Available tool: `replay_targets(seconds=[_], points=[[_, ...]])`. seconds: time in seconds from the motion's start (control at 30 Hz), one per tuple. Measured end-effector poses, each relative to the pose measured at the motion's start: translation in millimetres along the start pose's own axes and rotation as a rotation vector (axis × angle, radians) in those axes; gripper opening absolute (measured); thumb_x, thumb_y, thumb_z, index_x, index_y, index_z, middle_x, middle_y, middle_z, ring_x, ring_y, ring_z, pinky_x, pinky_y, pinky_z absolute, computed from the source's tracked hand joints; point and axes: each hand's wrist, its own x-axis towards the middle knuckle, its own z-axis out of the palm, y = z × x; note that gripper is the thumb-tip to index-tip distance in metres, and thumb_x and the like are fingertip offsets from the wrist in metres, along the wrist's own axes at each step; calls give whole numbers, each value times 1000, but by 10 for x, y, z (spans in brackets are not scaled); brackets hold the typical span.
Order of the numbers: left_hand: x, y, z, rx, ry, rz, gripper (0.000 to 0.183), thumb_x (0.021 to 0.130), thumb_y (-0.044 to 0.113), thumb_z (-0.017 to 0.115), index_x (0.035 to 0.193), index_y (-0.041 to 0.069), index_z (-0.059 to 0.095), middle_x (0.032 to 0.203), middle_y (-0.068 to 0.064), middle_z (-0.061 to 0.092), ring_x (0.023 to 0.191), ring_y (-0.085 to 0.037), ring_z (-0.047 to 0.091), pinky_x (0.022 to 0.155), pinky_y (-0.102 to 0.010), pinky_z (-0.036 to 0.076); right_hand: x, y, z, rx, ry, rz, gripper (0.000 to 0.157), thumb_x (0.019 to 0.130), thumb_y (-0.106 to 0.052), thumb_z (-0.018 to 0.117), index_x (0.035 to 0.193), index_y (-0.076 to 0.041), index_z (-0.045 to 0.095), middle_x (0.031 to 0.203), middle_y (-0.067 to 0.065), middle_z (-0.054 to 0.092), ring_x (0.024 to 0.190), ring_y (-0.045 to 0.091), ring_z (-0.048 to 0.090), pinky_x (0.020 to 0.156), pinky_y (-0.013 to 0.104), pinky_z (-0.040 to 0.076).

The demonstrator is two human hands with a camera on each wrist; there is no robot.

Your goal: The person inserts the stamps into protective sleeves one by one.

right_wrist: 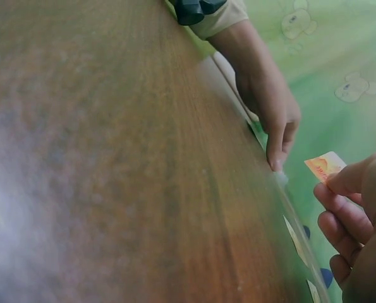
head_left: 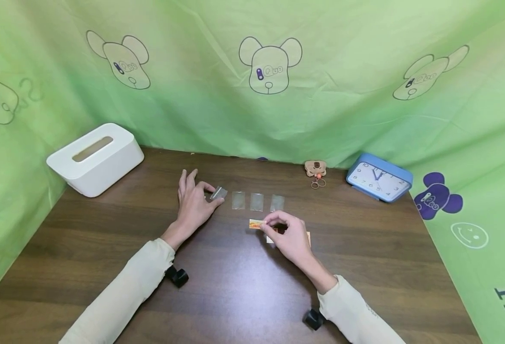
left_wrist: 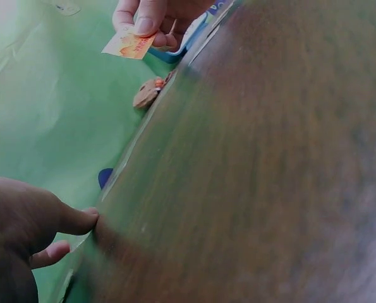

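Note:
Between thumb and forefinger my left hand pinches a small clear plastic bag, tilted near the tabletop. Three similar clear bags, the nearest one among them, lie in a row to its right. My right hand pinches a small orange and white card by one end, in front of that row. The same card shows at the top of the left wrist view, and the card is at the right in the right wrist view. More small cards lie partly hidden beneath the right hand.
A white tissue box stands at the left back of the brown wooden table. Toward the right back are a brown bear-shaped keychain and a blue clock. A green printed curtain hangs behind the table.

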Motion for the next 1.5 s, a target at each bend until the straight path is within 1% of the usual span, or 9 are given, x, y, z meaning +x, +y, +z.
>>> replay_targets(seconds=[0.3,0.53,0.7,0.9,1.03,1.13,1.2,1.33,1.5], points=[[-46,-34,8,-18,32,43,20,94,17,90,93,0,80,170,-31,40,168,-49,9,135,-64,8,-12,11,12,-8,1,0,14,91,-5,90,94,-14,80,83,-7,79,79,7,70,82,32,53],[-107,25,-29,-130,60,86,14,91,13,90,89,2,81,158,-29,56,163,-50,27,133,-63,17,-11,17,14,-2,2,-6,14,91,-4,90,94,-14,80,84,-6,79,80,6,70,82,33,54],[-178,65,-35,-154,66,146,11,88,14,93,85,8,83,148,-24,66,156,-48,39,129,-66,26,-4,-3,2,7,4,-5,12,92,-3,88,95,-12,81,85,-4,80,80,6,70,81,33,56],[-281,204,-85,-141,-19,157,10,88,13,94,86,10,84,143,-18,71,148,-46,51,124,-66,33,4,-15,-3,9,5,9,9,94,-3,86,96,-10,81,88,-2,80,82,7,71,83,35,57],[-332,272,-85,-184,-72,150,10,89,12,94,87,12,84,133,-12,77,134,-39,64,120,-62,39,8,-24,-10,10,21,6,8,94,-4,86,97,-10,82,90,-2,80,85,9,72,85,39,59],[-358,299,-69,-228,-103,149,10,89,11,95,87,12,84,120,-7,81,119,-30,73,111,-52,49,13,-37,-21,9,44,-14,7,93,-5,87,97,-9,82,91,-2,80,88,12,72,88,43,59],[-379,315,-65,-248,-121,149,10,89,10,95,88,12,85,109,-4,82,105,-24,76,99,-42,56,18,-46,-27,7,59,-34,7,93,-6,87,98,-8,83,91,-2,80,90,14,72,90,46,59],[-423,352,-66,-270,-171,129,9,90,10,93,90,12,85,87,3,79,78,-13,69,72,-26,55,39,-60,-24,10,82,-76,6,93,-6,86,99,-8,83,92,-2,80,92,16,72,93,47,58],[-457,368,-54,-279,-239,104,7,92,11,91,91,14,85,80,7,75,70,-9,61,66,-22,49,52,-71,-13,26,116,-132,7,93,-2,85,97,-8,84,91,-1,79,90,15,70,89,41,56]])
